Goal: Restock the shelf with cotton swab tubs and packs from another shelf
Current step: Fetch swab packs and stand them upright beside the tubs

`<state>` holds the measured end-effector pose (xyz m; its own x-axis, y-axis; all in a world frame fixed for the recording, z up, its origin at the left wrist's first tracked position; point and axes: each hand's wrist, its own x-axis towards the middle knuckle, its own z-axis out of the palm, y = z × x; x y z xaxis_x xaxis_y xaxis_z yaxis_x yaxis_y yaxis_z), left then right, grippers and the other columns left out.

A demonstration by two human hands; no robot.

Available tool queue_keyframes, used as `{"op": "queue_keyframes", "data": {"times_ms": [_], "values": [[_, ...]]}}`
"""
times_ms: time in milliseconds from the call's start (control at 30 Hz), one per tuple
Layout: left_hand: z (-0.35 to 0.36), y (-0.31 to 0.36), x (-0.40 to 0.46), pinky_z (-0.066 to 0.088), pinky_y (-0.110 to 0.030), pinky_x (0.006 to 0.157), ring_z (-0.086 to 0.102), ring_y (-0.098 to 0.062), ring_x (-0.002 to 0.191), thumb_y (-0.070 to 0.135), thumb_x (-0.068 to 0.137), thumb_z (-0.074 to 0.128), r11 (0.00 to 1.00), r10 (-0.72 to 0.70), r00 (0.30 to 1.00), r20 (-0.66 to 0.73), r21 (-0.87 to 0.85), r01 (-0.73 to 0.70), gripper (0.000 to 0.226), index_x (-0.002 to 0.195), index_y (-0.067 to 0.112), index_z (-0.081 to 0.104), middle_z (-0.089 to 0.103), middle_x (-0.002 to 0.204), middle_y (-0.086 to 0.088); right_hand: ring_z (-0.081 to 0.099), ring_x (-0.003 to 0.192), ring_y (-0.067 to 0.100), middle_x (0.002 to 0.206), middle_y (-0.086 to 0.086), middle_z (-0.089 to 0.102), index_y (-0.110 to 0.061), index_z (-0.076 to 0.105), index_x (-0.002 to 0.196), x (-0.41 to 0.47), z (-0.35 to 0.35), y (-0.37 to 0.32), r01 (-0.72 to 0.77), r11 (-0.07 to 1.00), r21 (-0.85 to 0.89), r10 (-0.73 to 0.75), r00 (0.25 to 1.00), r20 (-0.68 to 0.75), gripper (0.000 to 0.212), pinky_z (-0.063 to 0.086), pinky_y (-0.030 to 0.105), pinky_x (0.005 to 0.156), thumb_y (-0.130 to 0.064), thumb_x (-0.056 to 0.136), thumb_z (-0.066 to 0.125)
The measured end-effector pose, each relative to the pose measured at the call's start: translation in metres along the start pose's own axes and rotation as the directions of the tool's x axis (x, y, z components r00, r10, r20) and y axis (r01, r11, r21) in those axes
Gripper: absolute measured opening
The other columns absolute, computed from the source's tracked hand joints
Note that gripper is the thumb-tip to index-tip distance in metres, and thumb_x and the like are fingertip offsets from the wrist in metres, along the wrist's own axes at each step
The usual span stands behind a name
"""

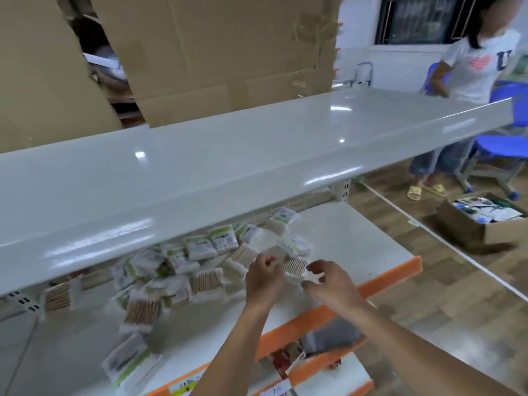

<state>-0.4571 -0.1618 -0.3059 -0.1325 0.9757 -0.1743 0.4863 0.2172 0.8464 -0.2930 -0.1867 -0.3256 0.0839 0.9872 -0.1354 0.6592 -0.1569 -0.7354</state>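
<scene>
Bare white upper shelf (257, 155) spans the view; the lower shelf (357, 238) with orange edge strip holds a loose heap of cotton swab packs (177, 270) at its left and middle. Left hand (264, 277) pinches one pack (294, 265) at the heap's right end. Right hand (331, 284) is just beside it, fingers loosely curled, holding nothing.

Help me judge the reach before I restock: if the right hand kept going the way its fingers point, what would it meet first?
Probably the clear cotton swab pack just ahead of the right hand, which the left hand is pinching; depth is blurred.
</scene>
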Motion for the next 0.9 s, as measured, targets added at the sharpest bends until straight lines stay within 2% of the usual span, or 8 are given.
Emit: {"op": "queue_keyframes", "data": {"times_ms": [100, 167, 300, 467, 567, 700, 800, 900], "values": [[0.001, 0.009, 0.007, 0.046, -0.035, 0.098, 0.059, -0.017, 0.111, 0.026, 0.089, 0.055, 1.0, 0.017, 0.998, -0.062, 0.019, -0.016, 0.025, 0.112, 0.019, 0.063, 0.065, 0.116, 0.003, 0.053, 0.121, 0.016, 0.129, -0.002, 0.055, -0.023, 0.064, 0.122, 0.01, 0.008, 0.006, 0.192, 0.96, -0.203, -0.177, 0.98, 0.089, 0.052, 0.033, 0.019, 0.091, -0.029, 0.073, 0.077], [0.0, 0.014, 0.013, 0.047, -0.037, 0.098, 0.06, -0.017, 0.111, 0.029, 0.087, 0.058, 0.999, 0.033, 0.995, -0.093, 0.008, -0.033, 0.028, 0.112, 0.018, 0.064, 0.066, 0.115, 0.002, 0.048, 0.129, 0.017, 0.139, -0.002, 0.053, -0.024, 0.061, 0.129, 0.019, 0.011, 0.009, 0.276, 0.913, -0.3, -0.25, 0.96, 0.122, 0.06, 0.033, 0.023, 0.101, -0.036, 0.072, 0.074], [0.001, 0.025, 0.033, 0.046, -0.034, 0.1, 0.059, -0.016, 0.114, 0.039, 0.083, 0.062, 0.994, 0.043, 0.993, -0.106, 0.108, -0.032, 0.041, 0.12, 0.021, 0.061, 0.064, 0.121, 0.004, 0.049, 0.128, 0.022, 0.146, -0.004, 0.047, -0.029, 0.057, 0.136, 0.035, 0.014, 0.014, 0.297, 0.883, -0.363, -0.291, 0.954, 0.073, 0.069, 0.037, 0.032, 0.104, -0.049, 0.072, 0.069], [0.011, 0.037, 0.062, 0.043, -0.031, 0.102, 0.058, -0.021, 0.12, 0.05, 0.089, 0.054, 0.967, 0.013, 1.0, -0.025, 0.253, -0.006, 0.043, 0.124, 0.025, 0.058, 0.063, 0.13, 0.002, 0.048, 0.128, 0.025, 0.148, -0.006, 0.046, -0.031, 0.053, 0.141, 0.04, 0.018, 0.019, 0.344, 0.849, -0.402, -0.344, 0.936, 0.074, 0.072, 0.039, 0.035, 0.105, -0.051, 0.073, 0.065], [0.017, 0.039, 0.072, 0.039, -0.031, 0.105, 0.054, -0.025, 0.123, 0.043, 0.092, 0.052, 0.942, 0.027, 1.0, 0.003, 0.336, -0.027, 0.04, 0.125, 0.022, 0.06, 0.063, 0.131, -0.001, 0.045, 0.128, 0.021, 0.149, -0.01, 0.041, -0.036, 0.046, 0.144, 0.041, 0.019, 0.022, 0.341, 0.855, -0.39, -0.331, 0.939, 0.095, 0.072, 0.037, 0.032, 0.105, -0.052, 0.076, 0.062], [0.021, 0.04, 0.08, 0.036, -0.032, 0.109, 0.049, -0.028, 0.13, 0.046, 0.09, 0.057, 0.908, 0.023, 0.996, 0.087, 0.416, -0.057, 0.051, 0.135, 0.023, 0.055, 0.059, 0.138, -0.006, 0.044, 0.128, 0.016, 0.15, -0.014, 0.038, -0.037, 0.044, 0.145, 0.046, 0.016, 0.028, 0.361, 0.841, -0.404, -0.344, 0.932, 0.117, 0.07, 0.035, 0.026, 0.106, -0.053, 0.078, 0.058], [0.02, 0.038, 0.086, 0.038, -0.03, 0.107, 0.051, -0.025, 0.129, 0.043, 0.085, 0.064, 0.885, 0.043, 0.993, 0.108, 0.458, -0.088, 0.056, 0.136, 0.023, 0.055, 0.059, 0.137, -0.006, 0.054, 0.117, 0.016, 0.14, -0.013, 0.053, -0.035, 0.059, 0.134, 0.046, 0.012, 0.026, 0.372, 0.887, -0.274, -0.376, 0.926, 0.041, 0.058, 0.039, 0.027, 0.1, -0.051, 0.079, 0.055], [0.016, 0.036, 0.092, 0.037, -0.027, 0.104, 0.048, -0.025, 0.132, 0.04, 0.084, 0.067, 0.856, 0.027, 0.988, 0.149, 0.507, -0.1, 0.062, 0.14, 0.02, 0.05, 0.055, 0.141, -0.009, 0.06, 0.1, 0.009, 0.115, -0.015, 0.069, -0.038, 0.07, 0.116, 0.045, 0.002, 0.024, 0.35, 0.931, -0.1, -0.354, 0.935, -0.03, 0.047, 0.045, 0.029, 0.088, -0.054, 0.082, 0.043]]}}
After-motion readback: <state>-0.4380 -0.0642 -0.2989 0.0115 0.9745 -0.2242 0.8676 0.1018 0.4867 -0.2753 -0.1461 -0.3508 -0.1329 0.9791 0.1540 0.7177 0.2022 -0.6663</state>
